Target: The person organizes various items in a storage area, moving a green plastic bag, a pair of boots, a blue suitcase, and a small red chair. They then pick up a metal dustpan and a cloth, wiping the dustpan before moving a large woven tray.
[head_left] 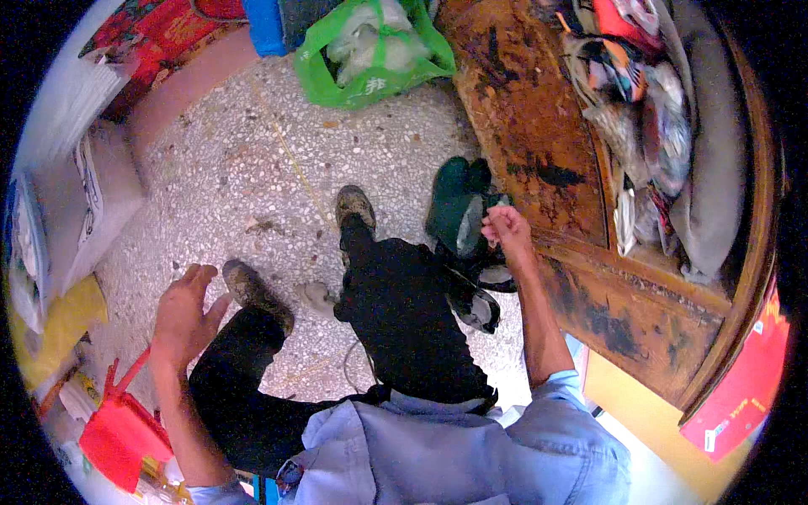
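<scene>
The right hand (505, 229) was curled shut, pinching the top rim of a dark green rubber boot (459, 206) that stood on the speckled terrazzo floor (252, 160), right against the front of a worn brown wooden cabinet (539, 143). The left hand (183, 311) was held out flat with its fingers spread, gripping nothing, hovering above the floor just beside the person's left shoe (252, 290), which was muddy. The right shoe (355, 206), equally dirty, rested farther forward, near the boot. Below the boot lay what seemed to be more dark footwear (475, 303), though the black trouser leg hid part of it. A green plastic bag (370, 50) holding pale bundles sat on the floor well apart from both hands. A red plastic basket (122, 433) was near the left forearm. Crumpled cloth and bags (648, 109) were heaped on top of the cabinet.
</scene>
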`<control>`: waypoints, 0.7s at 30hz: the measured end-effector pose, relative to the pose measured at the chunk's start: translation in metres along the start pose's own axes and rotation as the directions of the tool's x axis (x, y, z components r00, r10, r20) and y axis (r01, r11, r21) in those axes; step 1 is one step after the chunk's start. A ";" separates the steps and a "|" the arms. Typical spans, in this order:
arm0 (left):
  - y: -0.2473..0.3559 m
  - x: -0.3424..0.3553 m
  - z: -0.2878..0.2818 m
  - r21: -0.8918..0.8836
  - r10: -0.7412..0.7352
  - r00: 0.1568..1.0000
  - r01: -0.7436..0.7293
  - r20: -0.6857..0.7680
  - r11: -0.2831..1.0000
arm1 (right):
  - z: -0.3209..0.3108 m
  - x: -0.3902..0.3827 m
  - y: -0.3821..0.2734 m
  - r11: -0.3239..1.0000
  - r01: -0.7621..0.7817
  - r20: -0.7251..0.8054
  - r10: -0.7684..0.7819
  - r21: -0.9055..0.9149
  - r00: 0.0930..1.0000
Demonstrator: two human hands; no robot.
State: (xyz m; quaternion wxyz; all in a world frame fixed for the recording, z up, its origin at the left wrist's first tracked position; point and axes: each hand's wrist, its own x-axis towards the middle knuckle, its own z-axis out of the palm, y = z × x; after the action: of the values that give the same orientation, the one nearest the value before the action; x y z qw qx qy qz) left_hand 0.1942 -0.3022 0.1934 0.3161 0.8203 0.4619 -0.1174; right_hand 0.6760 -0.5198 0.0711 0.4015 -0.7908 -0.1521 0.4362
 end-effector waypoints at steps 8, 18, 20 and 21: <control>0.002 0.006 0.002 -0.034 0.087 0.995 -0.089 -0.055 0.995 | -0.064 -0.057 0.083 0.963 0.068 -0.030 -0.079 -0.262 0.996; -0.004 0.008 0.005 -0.021 0.042 0.998 -0.043 -0.049 0.999 | -0.058 -0.115 0.115 0.802 0.155 -0.016 -0.201 -0.577 0.980; -0.003 0.007 0.004 0.001 0.024 0.999 -0.024 -0.039 1.000 | -0.051 -0.128 0.097 0.527 0.247 0.049 -0.361 -0.813 0.931; -0.004 0.007 0.003 0.013 0.015 0.999 -0.014 -0.033 1.000 | -0.047 -0.130 0.087 0.438 0.297 0.099 -0.421 -0.848 0.902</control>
State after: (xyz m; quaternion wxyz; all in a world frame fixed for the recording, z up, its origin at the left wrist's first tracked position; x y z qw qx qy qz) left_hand 0.1954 -0.2981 0.1858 0.3040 0.8274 0.4604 -0.1045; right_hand 0.6295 -0.6749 0.0924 0.0578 -0.8591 -0.4830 0.1593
